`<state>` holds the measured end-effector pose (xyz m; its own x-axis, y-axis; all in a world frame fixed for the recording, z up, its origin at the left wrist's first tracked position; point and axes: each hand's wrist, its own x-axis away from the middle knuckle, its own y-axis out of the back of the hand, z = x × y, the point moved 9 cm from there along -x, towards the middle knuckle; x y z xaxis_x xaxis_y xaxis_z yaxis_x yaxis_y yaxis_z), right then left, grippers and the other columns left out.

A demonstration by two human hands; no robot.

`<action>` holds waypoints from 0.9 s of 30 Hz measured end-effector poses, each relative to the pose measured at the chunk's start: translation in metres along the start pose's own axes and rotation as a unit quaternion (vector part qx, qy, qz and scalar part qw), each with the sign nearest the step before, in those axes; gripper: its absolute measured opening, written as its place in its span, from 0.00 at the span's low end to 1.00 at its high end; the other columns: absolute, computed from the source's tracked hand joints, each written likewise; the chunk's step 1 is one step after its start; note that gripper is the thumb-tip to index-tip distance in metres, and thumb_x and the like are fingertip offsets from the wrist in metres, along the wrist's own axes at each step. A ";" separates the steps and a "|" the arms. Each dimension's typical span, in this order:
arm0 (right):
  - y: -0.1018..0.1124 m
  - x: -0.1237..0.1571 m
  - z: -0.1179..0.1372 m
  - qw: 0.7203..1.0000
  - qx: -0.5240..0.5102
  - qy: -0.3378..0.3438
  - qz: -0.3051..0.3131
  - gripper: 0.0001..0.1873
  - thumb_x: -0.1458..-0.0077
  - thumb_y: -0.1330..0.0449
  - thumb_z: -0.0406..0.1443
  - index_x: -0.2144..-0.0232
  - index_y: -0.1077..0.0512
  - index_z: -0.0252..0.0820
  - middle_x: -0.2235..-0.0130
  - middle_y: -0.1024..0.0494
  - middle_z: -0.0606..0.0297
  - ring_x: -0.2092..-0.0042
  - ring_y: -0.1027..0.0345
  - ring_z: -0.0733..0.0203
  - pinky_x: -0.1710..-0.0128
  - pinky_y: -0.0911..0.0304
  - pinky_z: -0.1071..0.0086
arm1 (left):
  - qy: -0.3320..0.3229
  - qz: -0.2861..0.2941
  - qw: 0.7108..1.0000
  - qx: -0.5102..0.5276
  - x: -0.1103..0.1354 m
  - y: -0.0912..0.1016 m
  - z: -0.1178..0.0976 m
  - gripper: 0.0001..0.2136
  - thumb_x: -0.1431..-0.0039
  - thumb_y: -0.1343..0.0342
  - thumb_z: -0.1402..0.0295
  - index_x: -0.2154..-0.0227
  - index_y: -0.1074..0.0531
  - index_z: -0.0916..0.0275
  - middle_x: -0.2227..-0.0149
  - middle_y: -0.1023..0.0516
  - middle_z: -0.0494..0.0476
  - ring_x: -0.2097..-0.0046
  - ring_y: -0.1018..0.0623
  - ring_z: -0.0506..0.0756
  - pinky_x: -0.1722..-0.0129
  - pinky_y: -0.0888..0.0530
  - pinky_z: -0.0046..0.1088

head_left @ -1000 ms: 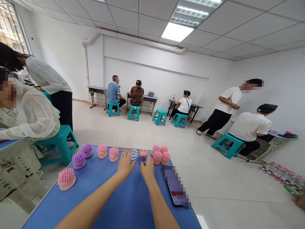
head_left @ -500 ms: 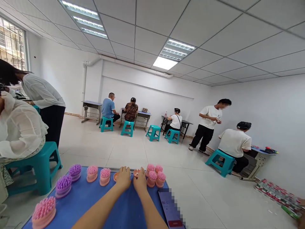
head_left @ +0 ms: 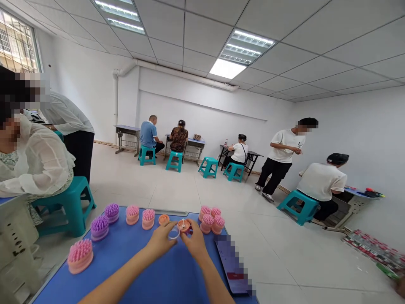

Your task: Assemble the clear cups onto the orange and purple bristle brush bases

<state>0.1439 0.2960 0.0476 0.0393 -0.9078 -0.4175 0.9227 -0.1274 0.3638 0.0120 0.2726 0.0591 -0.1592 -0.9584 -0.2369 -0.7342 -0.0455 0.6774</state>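
On the blue table [head_left: 158, 278], my left hand [head_left: 160, 241] pinches a small clear ring [head_left: 174, 232]. Right beside it, my right hand [head_left: 195, 242] grips a small orange round piece [head_left: 184, 226]; the two parts almost touch. Another orange round piece [head_left: 163, 219] lies just beyond my left hand. Pink bristle brushes [head_left: 211, 219] cluster at the table's far right. Two more pink brushes [head_left: 141, 215] and two purple brushes [head_left: 105, 219] form a row at the far left. One pink brush [head_left: 80, 256] sits alone near the left edge.
A phone [head_left: 232, 264] lies on the table's right side. A person in white [head_left: 31, 160] sits on a teal stool [head_left: 68, 204] close on the left. Several other people sit or stand at desks along the far wall and the right.
The camera tilted up, then slightly back down. My hands pulled back from the table's far edge, my left now pinching the clear ring, my right gripping the orange piece, held together.
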 end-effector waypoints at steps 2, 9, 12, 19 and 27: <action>-0.003 0.009 0.009 0.998 -0.055 0.006 0.024 0.21 0.58 0.40 0.34 0.58 0.34 0.41 0.57 0.26 0.59 0.56 0.31 0.55 0.56 0.35 0.62 | -0.013 -0.004 0.999 0.040 0.015 0.008 -0.002 0.27 0.61 0.40 0.78 0.53 0.33 0.57 0.50 0.29 0.56 0.47 0.32 0.59 0.47 0.37 0.32; -0.028 0.032 0.010 0.973 -0.209 -0.058 0.084 0.24 0.58 0.38 0.36 0.56 0.37 0.41 0.58 0.25 0.59 0.57 0.29 0.56 0.56 0.33 0.63 | 0.027 -0.022 0.989 0.145 0.044 0.017 0.016 0.32 0.62 0.37 0.72 0.50 0.38 0.59 0.55 0.27 0.58 0.53 0.27 0.59 0.52 0.32 0.35; -0.034 0.039 0.003 0.958 -0.252 -0.094 0.099 0.26 0.61 0.36 0.34 0.56 0.37 0.42 0.60 0.25 0.61 0.58 0.29 0.57 0.56 0.34 0.63 | 0.043 -0.026 0.982 0.184 0.049 0.014 0.027 0.32 0.63 0.36 0.71 0.51 0.38 0.60 0.58 0.26 0.57 0.54 0.27 0.59 0.52 0.31 0.36; -0.042 0.046 -0.003 0.928 -0.328 -0.139 0.109 0.32 0.63 0.34 0.33 0.54 0.39 0.45 0.58 0.30 0.63 0.58 0.30 0.58 0.58 0.34 0.64 | 0.071 -0.019 0.904 0.422 0.050 0.005 0.044 0.31 0.62 0.36 0.67 0.53 0.42 0.59 0.59 0.29 0.56 0.57 0.27 0.57 0.57 0.31 0.33; -0.043 0.044 0.004 0.914 -0.375 -0.127 0.086 0.23 0.62 0.32 0.36 0.62 0.34 0.44 0.62 0.26 0.63 0.61 0.31 0.59 0.61 0.35 0.66 | 0.104 -0.017 0.876 0.471 0.049 -0.001 0.044 0.22 0.65 0.33 0.60 0.68 0.37 0.60 0.71 0.30 0.48 0.68 0.30 0.52 0.70 0.35 0.24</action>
<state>0.1044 0.2596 0.0168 0.2070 -0.9642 -0.1655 0.9182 0.2499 -0.3075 -0.0246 0.2379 0.0161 -0.0742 -0.9961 -0.0467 -0.9705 0.0829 -0.2263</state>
